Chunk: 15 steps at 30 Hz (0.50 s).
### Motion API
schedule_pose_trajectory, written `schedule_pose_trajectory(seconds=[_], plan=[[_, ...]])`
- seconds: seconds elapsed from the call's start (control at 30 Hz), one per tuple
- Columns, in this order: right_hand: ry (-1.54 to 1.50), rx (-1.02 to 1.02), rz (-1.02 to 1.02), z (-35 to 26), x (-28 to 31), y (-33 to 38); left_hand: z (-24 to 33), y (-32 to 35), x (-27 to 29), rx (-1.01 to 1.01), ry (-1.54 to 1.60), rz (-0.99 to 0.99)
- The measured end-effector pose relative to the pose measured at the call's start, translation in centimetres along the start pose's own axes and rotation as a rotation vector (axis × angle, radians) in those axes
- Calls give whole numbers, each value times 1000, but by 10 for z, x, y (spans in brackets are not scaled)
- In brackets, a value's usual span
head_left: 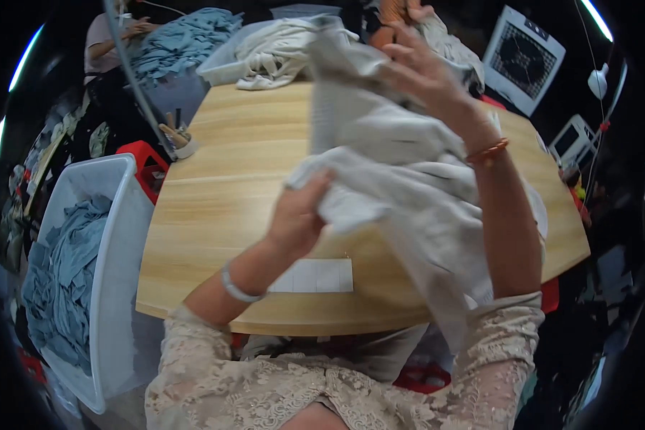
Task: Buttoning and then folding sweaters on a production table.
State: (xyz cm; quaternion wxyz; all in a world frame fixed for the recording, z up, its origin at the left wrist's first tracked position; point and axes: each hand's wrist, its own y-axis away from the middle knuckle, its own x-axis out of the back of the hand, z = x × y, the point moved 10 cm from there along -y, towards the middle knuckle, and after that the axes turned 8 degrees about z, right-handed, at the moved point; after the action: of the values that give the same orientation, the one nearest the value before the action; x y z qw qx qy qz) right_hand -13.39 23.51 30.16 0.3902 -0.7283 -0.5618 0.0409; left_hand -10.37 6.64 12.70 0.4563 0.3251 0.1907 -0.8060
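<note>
Both hands are up off the counter [215,215], working 1 pale grey cloth [401,165] held in the air above the wood.

Left hand [299,215]: fingers closed on a bunched lower edge of the cloth, at about 7 o'clock of the bundle. Silver bangle on that wrist.

Right hand [426,75]: raised higher, at roughly 12 o'clock of the cloth, fingers spread and pressed against the upper fold. I cannot tell whether it pinches the fabric or only props it. Orange bead bracelet [489,152] on that wrist.

The 2 hands are apart, 1 low and 1 high, with the cloth draped between them and a long tail hanging past the counter's near edge toward my lap.

Handling, as I judge it: soft, limp, light. It creases and sags wherever unsupported, so no stiffness to rely on. Not slippery by the look of the weave, not fragile. Best hold is a pinch at a hem or corner; gripping mid-panel only gathers a wad.

Around: white bin [107,287] of blue-grey cloths at 9 o'clock; a heap of pale cloths [272,50] in a tray at 12 o'clock; another person's hands at the far edge, 12 o'clock; a white fan [523,57] at 1 o'clock.
</note>
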Motion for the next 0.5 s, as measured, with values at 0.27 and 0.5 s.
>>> schedule_pose_trajectory(seconds=[0.27,0.5], plan=[[418,-126,-345,88,-77,248,-24,45,172,-154,-926,92],[502,-143,-146,36,-104,350,-84,101,112,-373,-1888,-911]])
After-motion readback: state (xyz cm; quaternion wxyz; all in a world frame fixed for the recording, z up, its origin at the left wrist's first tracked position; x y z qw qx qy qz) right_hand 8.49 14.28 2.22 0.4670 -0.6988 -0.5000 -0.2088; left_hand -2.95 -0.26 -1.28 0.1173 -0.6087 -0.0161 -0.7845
